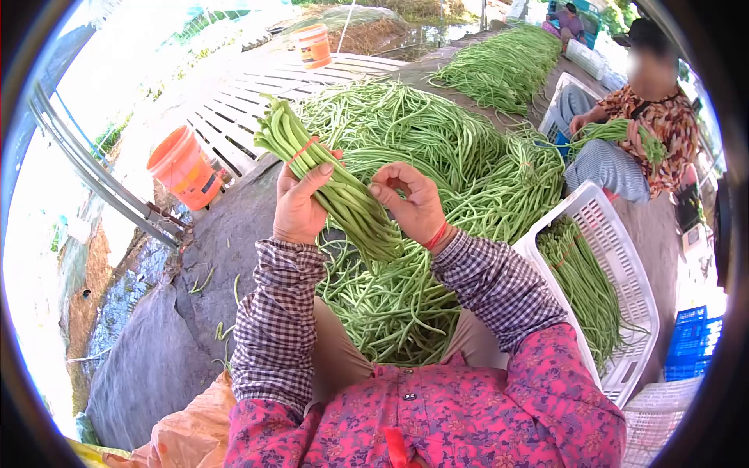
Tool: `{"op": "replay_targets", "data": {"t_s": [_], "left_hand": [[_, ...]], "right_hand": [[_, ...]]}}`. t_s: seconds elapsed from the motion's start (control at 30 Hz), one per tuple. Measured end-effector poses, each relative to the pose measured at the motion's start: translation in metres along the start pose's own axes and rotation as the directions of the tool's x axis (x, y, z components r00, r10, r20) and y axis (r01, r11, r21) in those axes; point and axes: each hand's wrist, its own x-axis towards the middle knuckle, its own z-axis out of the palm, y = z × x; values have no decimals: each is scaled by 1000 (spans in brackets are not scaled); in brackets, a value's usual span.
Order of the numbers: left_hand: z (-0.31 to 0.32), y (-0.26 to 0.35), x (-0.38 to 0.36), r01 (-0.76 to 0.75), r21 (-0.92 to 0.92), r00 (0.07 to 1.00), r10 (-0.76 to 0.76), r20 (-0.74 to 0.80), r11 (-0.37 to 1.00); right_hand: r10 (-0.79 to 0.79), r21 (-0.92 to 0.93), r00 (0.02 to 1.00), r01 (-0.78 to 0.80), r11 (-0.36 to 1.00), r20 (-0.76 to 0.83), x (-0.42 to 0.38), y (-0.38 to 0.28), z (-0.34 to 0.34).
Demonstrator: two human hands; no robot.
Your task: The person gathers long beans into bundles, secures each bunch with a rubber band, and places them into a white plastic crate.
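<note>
A thick bundle of long green beans is held up in front of me, tilted, with a red band round its upper part. My left hand is wrapped round the bundle just below that band, thumb across the front. At the bundle's right side is my right hand, its thumb and forefinger curled close together; whether anything is between them is too small to tell. A red band circles my right wrist. Beneath both hands spreads a large heap of loose green beans.
To my right stands a white crate holding banded beans. Orange buckets are at the left and far back. A co-worker sits at the right with beans in hand. Blue crates lie at the lower right.
</note>
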Motion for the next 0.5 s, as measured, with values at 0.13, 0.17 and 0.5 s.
{"op": "replay_targets", "data": {"t_s": [0.13,0.17,0.5], "left_hand": [[-1,-6,-1,32,26,999,-31,-20,999],[-1,-8,-1,33,56,999,-32,-21,998],[1,-22,-4,14,-19,995,-16,-98,1000]], "right_hand": [[-237,-302,969,245,921,64,1,-18,12],[-234,-303,970,244,921,69,0,-15,12],[130,6,959,-136,991,250,3,-31,-2]]}}
